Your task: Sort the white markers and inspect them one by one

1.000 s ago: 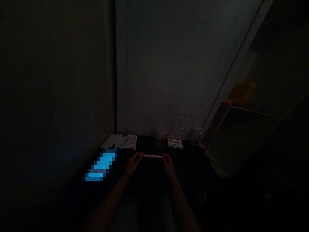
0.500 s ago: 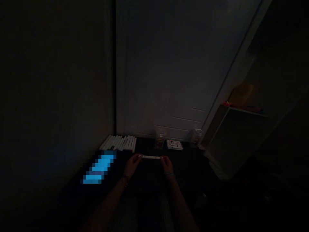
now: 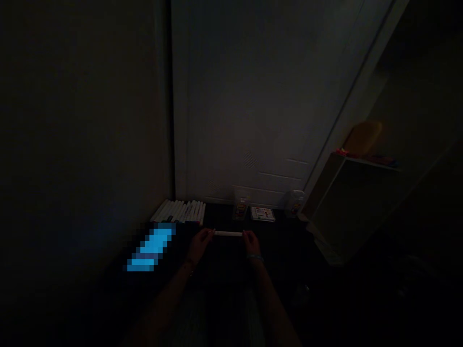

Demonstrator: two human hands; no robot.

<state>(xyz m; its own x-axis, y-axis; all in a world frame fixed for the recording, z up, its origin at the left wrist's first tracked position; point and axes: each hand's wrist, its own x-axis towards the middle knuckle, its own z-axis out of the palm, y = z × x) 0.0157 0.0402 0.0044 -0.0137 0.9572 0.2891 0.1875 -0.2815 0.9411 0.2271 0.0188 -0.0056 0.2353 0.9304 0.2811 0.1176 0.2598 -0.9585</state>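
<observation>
A slim white marker (image 3: pixel 229 233) lies level between my two hands above the dark tabletop. Its left end is pinched by the fingertips of my left hand (image 3: pixel 201 242). At the other end, my right hand (image 3: pixel 251 242) grips it with thumb and fingers. Behind my left hand, a row of similar white markers (image 3: pixel 181 211) lies side by side at the table's back left. The scene is very dim, so print on the marker cannot be read.
A bright blue pixelated patch (image 3: pixel 154 246) covers something left of my hands. Along the back stand a clear container (image 3: pixel 240 208), a flat white patterned box (image 3: pixel 263 214) and another clear container (image 3: pixel 294 204). A shelf unit (image 3: pixel 340 207) rises at right, with a yellow object (image 3: pixel 363 136) on top.
The view has shifted slightly. Both hands keep hold of the marker in nearly the same pose, and nothing on the table has visibly moved.
</observation>
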